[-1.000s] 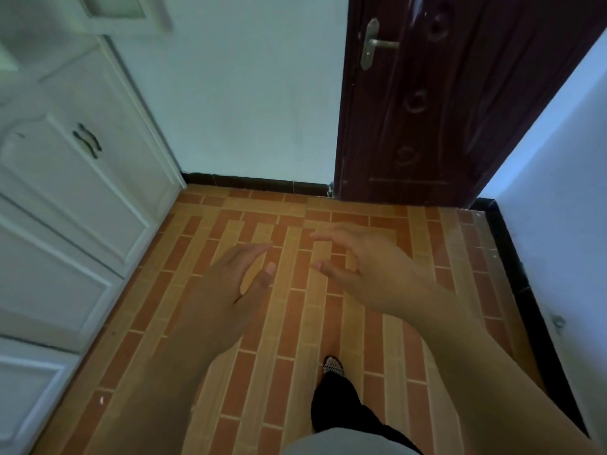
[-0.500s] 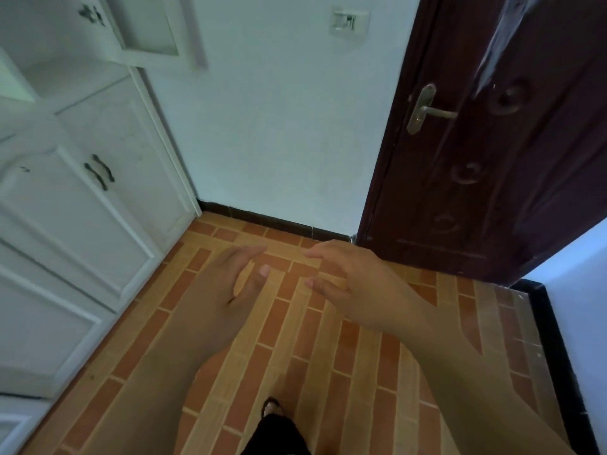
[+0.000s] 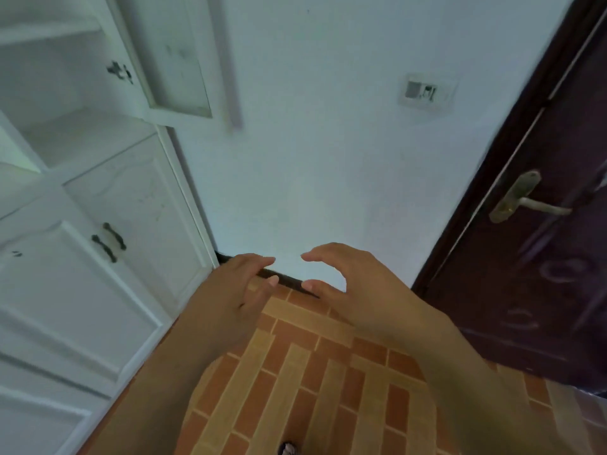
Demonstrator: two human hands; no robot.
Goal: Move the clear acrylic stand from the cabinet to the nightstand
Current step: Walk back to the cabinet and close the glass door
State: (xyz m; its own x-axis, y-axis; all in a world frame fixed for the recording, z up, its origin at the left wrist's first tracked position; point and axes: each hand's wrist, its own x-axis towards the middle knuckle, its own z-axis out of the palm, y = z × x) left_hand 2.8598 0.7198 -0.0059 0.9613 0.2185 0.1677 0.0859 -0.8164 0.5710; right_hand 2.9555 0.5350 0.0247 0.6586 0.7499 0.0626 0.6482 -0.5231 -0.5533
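Note:
A white cabinet (image 3: 108, 198) fills the left side, with closed lower doors and open upper shelves behind a swung-out glass door (image 3: 170, 60). No acrylic stand shows on the visible shelves, and no nightstand is in view. My left hand (image 3: 230, 297) and my right hand (image 3: 348, 290) are held out in front of me, side by side, fingers spread and curved, holding nothing. Both hover over the floor near the cabinet's right corner.
A pale wall with a light switch (image 3: 423, 91) faces me. A dark brown door (image 3: 538, 244) with a brass handle (image 3: 522, 201) stands at the right. Orange brick-pattern tiles (image 3: 295, 389) cover the floor.
The view has tilted upward, bringing the cabinet's upper shelves and the light switch into sight. Both hands have risen with it, staying empty and apart.

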